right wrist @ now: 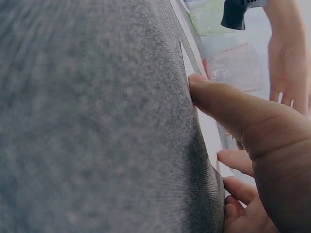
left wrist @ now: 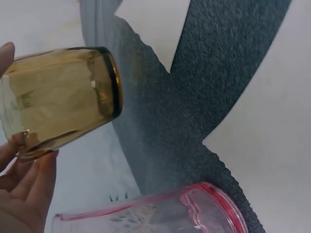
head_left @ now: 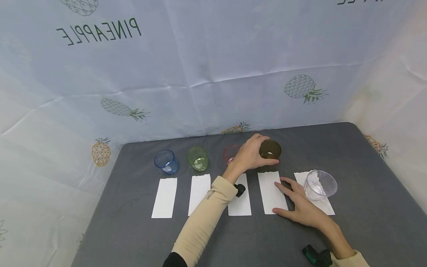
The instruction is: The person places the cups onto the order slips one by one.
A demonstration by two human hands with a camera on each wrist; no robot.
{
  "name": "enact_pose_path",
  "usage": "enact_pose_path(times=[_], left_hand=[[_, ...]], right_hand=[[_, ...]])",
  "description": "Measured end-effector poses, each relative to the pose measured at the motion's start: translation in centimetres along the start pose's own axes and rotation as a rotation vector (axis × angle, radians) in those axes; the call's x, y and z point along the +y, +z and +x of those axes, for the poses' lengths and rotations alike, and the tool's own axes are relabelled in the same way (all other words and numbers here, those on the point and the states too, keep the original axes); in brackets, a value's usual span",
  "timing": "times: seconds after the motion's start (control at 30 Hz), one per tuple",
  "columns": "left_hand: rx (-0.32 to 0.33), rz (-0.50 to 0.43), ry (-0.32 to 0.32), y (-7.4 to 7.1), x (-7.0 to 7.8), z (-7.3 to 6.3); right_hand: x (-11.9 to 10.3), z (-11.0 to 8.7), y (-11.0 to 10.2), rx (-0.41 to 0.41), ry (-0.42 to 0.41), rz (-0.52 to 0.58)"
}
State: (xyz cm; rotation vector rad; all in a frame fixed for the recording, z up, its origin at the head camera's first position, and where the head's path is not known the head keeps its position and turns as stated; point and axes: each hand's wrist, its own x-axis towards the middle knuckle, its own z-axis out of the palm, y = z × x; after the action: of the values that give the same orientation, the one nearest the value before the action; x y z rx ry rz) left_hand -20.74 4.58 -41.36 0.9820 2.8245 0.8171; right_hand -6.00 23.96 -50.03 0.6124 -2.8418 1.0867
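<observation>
Hand (head_left: 251,152) around partly hidden amber glass (head_left: 271,149)

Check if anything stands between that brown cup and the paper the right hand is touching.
Nothing visible, besides the left hand holding the brown cup; bare table shows between cup and paper. The right hand touches the paper's right edge.

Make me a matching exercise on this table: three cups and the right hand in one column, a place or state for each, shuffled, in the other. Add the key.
Column one
1. Blue cup
2. Right hand
3. Amber cup
4. Clear cup

Column two
A. Held in the left hand
B. On the rightmost paper strip
C. Leftmost of the cups
D. Touching the second paper strip from the right

Right pairs: 1-C, 2-D, 3-A, 4-B
</observation>
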Motion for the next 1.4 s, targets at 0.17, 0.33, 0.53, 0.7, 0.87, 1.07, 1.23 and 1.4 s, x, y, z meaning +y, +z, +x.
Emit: enact_pose_path(times=[0.17,0.33,0.53,0.7,0.87,1.07,1.23,1.4], left_hand=[[0.088,-0.106,0.041,0.1,0.5,-0.9],[0.126,-0.222,0.076,0.3,1.1,-1.9],[0.137,-0.296,0.107,0.4,2.1,-3.0],[0.139,-0.341,0.142,0.6,2.8,-3.7],[0.133,-0.384,0.149,0.7,3.0,-4.3],[0.139,-0.388,0.141,0.7,2.9,-4.8],[0.131,-0.397,0.109,1.0,2.7,-5.4],[0.117,-0.405,0.089,1.3,2.5,-5.8]], right_hand=[[0.0,0.0,-0.1,0.003,-0.019,0.004],[0.1,0.1,-0.2,0.002,-0.028,-0.014],[0.1,0.0,-0.1,-0.006,-0.027,-0.012],[0.1,-0.1,-0.2,-0.01,-0.024,0.004],[0.0,0.0,-0.3,-0.027,0.005,0.035],[0.0,0.1,-0.4,-0.025,0.004,0.031],[0.0,0.1,-0.4,-0.027,0.0,0.019],[0.1,0.0,-0.4,-0.035,0.003,0.013]])
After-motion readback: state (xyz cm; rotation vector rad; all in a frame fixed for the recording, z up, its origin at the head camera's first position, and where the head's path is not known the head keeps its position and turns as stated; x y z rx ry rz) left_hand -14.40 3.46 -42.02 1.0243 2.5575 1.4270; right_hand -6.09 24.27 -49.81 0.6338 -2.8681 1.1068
